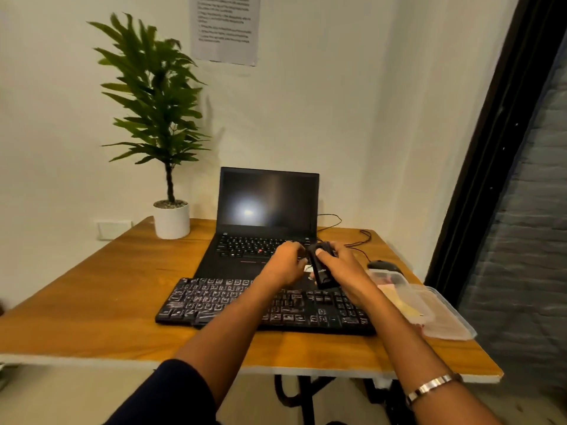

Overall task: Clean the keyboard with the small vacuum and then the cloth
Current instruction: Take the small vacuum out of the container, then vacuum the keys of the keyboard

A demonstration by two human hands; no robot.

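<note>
1. The head view shows one wooden table (92, 302), one black keyboard (221, 302), one open laptop (267, 210) with a dark screen, one mouse (383, 265), one potted plant (159, 118) and one clear plastic container (429, 311).
2. The keyboard lies at the middle of the table; the laptop is at 12 o'clock from it and the container at 3 o'clock.
3. The right hand (340, 265) grips one small black vacuum (320, 265), thumb on top, above the far edge of the keyboard.
4. The left hand (287, 263) has curled fingers just beside the vacuum; I cannot tell if it holds something.
5. One paper sheet (227, 26) is on the wall; its writing is too blurred to read.
</note>
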